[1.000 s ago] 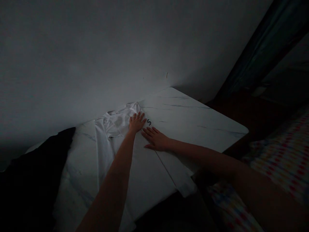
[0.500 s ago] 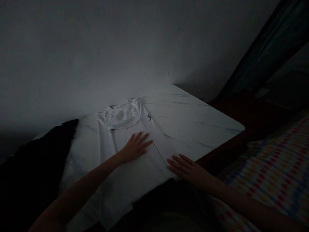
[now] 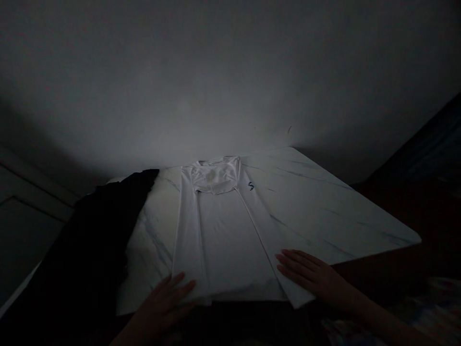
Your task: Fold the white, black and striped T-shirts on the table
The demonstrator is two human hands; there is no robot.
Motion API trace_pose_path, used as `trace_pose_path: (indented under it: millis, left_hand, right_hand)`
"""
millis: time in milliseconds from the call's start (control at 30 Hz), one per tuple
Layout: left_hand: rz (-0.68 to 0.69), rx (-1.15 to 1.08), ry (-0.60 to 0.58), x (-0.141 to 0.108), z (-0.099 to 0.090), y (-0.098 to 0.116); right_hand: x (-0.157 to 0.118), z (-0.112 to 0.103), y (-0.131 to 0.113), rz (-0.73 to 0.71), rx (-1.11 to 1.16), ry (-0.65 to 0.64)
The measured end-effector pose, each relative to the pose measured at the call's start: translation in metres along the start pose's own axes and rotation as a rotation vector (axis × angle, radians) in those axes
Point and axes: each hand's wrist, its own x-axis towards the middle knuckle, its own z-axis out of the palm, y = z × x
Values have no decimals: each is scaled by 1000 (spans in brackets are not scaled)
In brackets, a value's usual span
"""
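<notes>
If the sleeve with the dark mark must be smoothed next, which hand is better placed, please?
Probably the right hand: it lies on that sleeve, near its lower end, while the left hand is across the shirt, at the other sleeve.

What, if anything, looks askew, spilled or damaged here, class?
The white top looks rumpled across its chest, while lower down it lies mostly smooth. The cuff by the right hand pokes past the hem. A small dark mark also breaks the plain wall.
</notes>
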Motion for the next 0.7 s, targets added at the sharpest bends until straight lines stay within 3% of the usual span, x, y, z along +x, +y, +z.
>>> trace_pose_path:
  millis: [167, 233, 300, 400, 467, 533, 600, 700]
  left_hand:
    - [-135, -363, -62, 33, -58, -34]
    - [-151, -428, -76, 60, -79, -56]
    - [-154, -445, -57, 101, -92, -82]
    - [-247, -406, -3, 187, -96, -128]
    - [-414, -335, -2, 249, -91, -161]
    - [-615, -270, 31, 303, -82, -193]
    - [-767, -238, 76, 342, -70, -221]
    - [-898, -256, 75, 370, -50, -250]
  right_hand:
    - [16, -54, 0, -75, 189, -200]
    - [32, -73, 9, -5, 338, -234]
    - [61, -80, 34, 66, 430, -208]
    - [129, -64, 102, 211, 318, -143]
    - [186, -42, 157, 399, 189, -128]
    - [240, -17, 210, 542, 106, -193]
    - [285, 7, 252, 639, 51, -224]
    - [323, 38, 296, 672, 34, -256]
